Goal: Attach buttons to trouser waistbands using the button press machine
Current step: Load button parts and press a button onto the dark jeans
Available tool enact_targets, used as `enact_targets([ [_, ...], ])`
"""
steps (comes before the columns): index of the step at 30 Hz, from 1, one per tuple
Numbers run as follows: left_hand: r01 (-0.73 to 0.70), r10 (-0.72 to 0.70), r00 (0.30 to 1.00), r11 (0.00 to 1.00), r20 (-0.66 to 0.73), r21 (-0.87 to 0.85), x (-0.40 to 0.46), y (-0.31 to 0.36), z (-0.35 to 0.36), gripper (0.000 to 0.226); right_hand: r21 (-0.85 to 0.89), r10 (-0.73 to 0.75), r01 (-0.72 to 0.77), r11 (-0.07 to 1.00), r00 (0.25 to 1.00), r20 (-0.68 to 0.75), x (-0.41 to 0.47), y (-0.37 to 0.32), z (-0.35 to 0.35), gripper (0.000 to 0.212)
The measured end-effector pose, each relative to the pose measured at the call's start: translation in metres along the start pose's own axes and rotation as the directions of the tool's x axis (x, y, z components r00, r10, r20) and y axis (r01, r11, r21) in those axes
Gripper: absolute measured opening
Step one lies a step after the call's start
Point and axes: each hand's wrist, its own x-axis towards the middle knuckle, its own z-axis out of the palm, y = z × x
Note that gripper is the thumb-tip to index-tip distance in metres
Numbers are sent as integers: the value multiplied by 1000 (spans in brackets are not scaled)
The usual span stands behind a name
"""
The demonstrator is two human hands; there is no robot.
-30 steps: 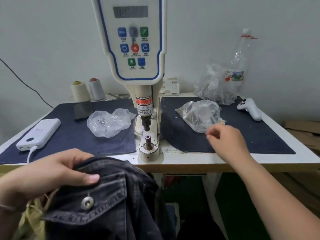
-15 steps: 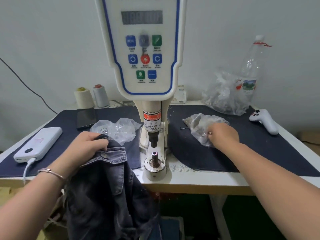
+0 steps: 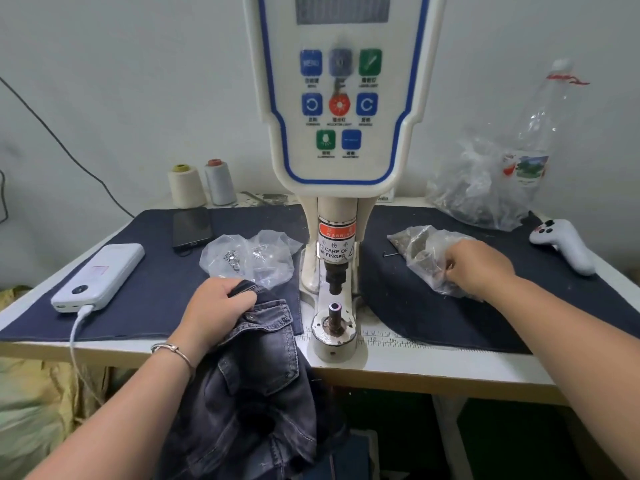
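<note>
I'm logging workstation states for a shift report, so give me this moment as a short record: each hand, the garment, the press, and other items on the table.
left hand: left hand grips the waistband of the dark denim trousers at the table edge
right hand: right hand pinches at the right plastic bag
press: button press machine, nothing on the lower die
other items: left plastic bag, power bank, phone, two thread cones, white controller, plastic bottle

Even, soft light; edges bowed, perhaps slightly blurred.
</note>
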Motion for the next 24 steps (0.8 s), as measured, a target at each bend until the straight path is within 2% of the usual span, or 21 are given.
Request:
enact_targets([
  [2, 5, -5, 1000, 1000, -3, -4, 0, 0, 0, 28, 6, -5, 5, 1000, 1000, 28, 0, -4, -3, 25],
  [13, 19, -19, 1000, 999, -17, 26, 3, -4, 2, 30, -127, -187, 169, 977, 971, -146, 3, 9, 13, 16],
  [17, 17, -16, 1000, 999, -20, 37, 3, -4, 2, 30, -95, -161, 146, 985, 972, -173, 3, 15, 18, 21],
  [19, 19, -18, 1000, 999, -20, 33, 3, -4, 2, 30, -79, -163, 153, 985, 974, -156, 4, 15, 18, 20],
  [22, 19, -19, 1000, 999, -14, 26, 2, -5, 2, 29, -40, -141, 139, 989, 989, -50, 3, 13, 15, 17],
  [24, 18, -18, 1000, 999, -12, 27, 2, -5, 2, 29, -13, -164, 163, 986, 983, -85, 5, 14, 16, 16],
])
